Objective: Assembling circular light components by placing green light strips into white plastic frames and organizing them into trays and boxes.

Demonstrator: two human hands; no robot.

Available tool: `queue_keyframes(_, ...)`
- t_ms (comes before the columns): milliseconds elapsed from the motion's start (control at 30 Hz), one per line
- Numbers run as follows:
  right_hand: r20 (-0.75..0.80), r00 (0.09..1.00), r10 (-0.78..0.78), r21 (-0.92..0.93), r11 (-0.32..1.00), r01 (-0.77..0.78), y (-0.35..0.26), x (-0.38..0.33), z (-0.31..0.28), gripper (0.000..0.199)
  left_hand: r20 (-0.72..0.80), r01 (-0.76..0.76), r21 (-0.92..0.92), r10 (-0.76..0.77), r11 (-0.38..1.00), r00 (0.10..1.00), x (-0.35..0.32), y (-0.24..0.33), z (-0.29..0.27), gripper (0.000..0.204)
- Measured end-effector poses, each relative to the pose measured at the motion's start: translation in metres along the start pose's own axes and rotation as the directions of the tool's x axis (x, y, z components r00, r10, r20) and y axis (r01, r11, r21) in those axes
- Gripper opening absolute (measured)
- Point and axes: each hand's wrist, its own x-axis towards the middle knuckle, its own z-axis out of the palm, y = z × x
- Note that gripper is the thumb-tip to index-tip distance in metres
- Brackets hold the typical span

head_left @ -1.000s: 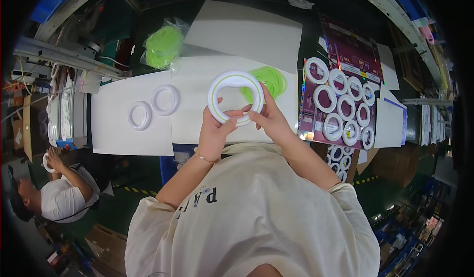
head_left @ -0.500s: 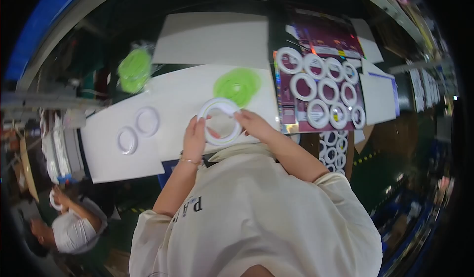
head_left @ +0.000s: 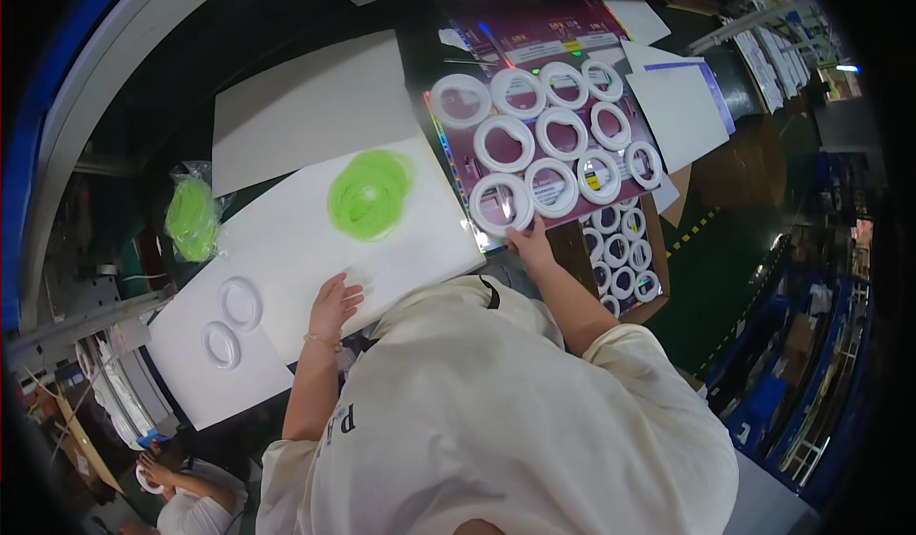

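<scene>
While pinching the near edge of the ring (head_left: 476,203) narrowly with the right hand (head_left: 532,245), apparently seating it in the near-left corner of the purple sheet (head_left: 462,156), just beside the other rings (head_left: 541,137). Holding the left hand (head_left: 334,308) loosely spread, gripping nothing, at the near edge of the white board (head_left: 429,233). Probably calling next for parting the right thumb and fingers, then withdrawing without dragging the other rings out of line. Leaving two rings (head_left: 223,307) lying on the left board (head_left: 205,401) and the green coil (head_left: 367,196) on the white board, untouched by either hand.
</scene>
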Motion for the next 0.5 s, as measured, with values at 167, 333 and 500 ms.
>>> queue_keyframes(167, -0.085, 0.9, -0.428, -0.501, 0.799, 0.333, 0.002, -0.014, 0.0, 0.077, -0.016, 0.058, -0.002, -0.058, 0.998, 0.998, 0.001, 0.001, 0.002, 0.039)
queue_keyframes(333, 0.147, 0.691, -0.708, -0.866, 0.245, 0.435, -0.022, -0.022, 0.012, 0.076, 0.001, 0.046, 0.156, -0.047, 0.987, 0.999, -0.005, -0.003, -0.003, 0.041)
queue_keyframes(500, 0.46, 0.771, -0.441, -0.832, 0.088, 0.547, 0.0, -0.03, 0.027, 0.061, 0.069, 0.054, 0.269, -0.075, 0.962, 0.995, -0.018, -0.006, -0.013, 0.041)
